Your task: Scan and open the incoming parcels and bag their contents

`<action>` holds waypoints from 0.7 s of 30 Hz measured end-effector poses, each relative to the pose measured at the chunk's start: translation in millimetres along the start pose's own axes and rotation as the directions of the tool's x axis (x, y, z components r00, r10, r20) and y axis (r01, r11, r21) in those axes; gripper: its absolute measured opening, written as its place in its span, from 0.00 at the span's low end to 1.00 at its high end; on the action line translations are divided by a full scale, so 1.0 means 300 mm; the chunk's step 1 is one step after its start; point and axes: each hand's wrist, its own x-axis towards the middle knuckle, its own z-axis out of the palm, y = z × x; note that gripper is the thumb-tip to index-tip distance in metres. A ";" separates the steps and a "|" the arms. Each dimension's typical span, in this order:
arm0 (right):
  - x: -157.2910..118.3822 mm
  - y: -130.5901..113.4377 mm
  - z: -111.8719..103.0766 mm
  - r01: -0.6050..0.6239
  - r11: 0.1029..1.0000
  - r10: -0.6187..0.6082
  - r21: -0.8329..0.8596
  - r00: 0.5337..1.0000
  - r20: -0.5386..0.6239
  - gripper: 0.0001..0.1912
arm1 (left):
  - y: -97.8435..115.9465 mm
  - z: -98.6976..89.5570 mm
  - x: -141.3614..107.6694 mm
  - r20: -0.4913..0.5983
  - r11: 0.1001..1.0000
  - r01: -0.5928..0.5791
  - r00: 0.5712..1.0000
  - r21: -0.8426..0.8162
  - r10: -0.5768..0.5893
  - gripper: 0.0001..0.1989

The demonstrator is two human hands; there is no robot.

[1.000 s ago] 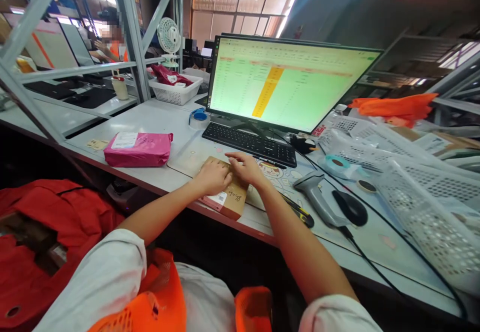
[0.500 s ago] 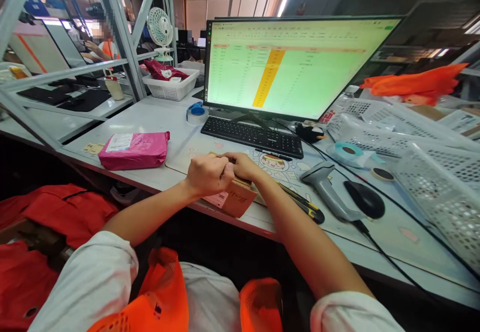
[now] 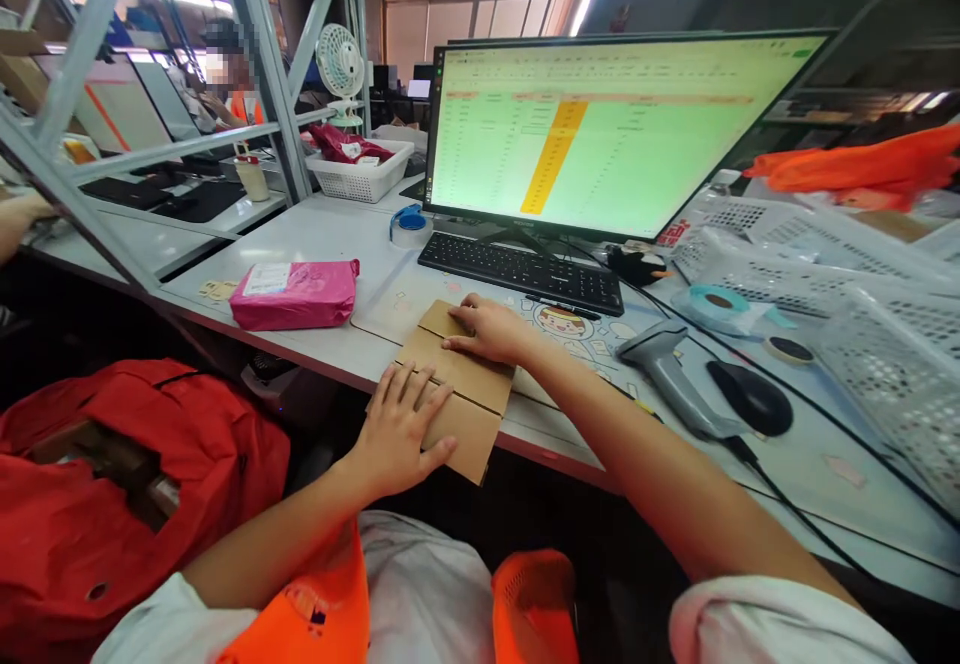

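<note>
A flat cardboard box (image 3: 459, 391) is held at the table (image 3: 322, 244) edge, partly overhanging it, pressed under both hands. The left hand (image 3: 399, 424) lies spread flat on its near flap, the right hand (image 3: 486, 329) on its far end. It is judged light, stiff yet crushable, best gripped by opposite edges.

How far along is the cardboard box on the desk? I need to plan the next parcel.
Done: the pink parcel lies labelled and sealed, set aside on the desk. In hand: the left hand and right hand press flat on the cardboard box, whose plain side faces up. Left: the scanner lies untouched.
</note>
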 end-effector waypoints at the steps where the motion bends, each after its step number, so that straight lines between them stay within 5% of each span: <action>1: 0.000 -0.019 -0.013 0.005 0.998 -0.004 -0.068 1.000 0.022 0.30 | 0.000 -0.003 0.006 0.001 1.000 0.003 1.000 -0.004 -0.003 0.32; 7: 0.009 -0.032 -0.109 0.061 0.956 -0.061 -0.288 0.998 0.009 0.24 | 0.007 -0.027 0.013 0.036 1.000 0.019 0.999 -0.015 -0.018 0.31; 11: 0.036 0.122 -0.174 -0.253 0.933 0.186 -0.257 0.948 -0.257 0.25 | 0.005 -0.041 0.010 0.067 1.000 0.006 0.998 -0.022 -0.005 0.30; 15: 0.052 0.231 -0.091 -0.326 0.920 0.259 -0.218 0.922 -0.288 0.29 | -0.009 -0.092 0.050 0.132 0.998 -0.028 0.991 -0.051 0.034 0.29; 18: 0.039 0.221 -0.007 -0.293 0.942 0.212 -0.166 0.900 -0.381 0.30 | -0.042 -0.154 0.117 0.221 0.994 -0.049 0.973 -0.094 0.069 0.29; 21: -0.009 0.145 0.026 -0.084 0.993 0.028 -0.082 0.849 -0.528 0.20 | -0.110 -0.216 0.215 0.332 0.974 -0.001 0.940 -0.226 0.078 0.27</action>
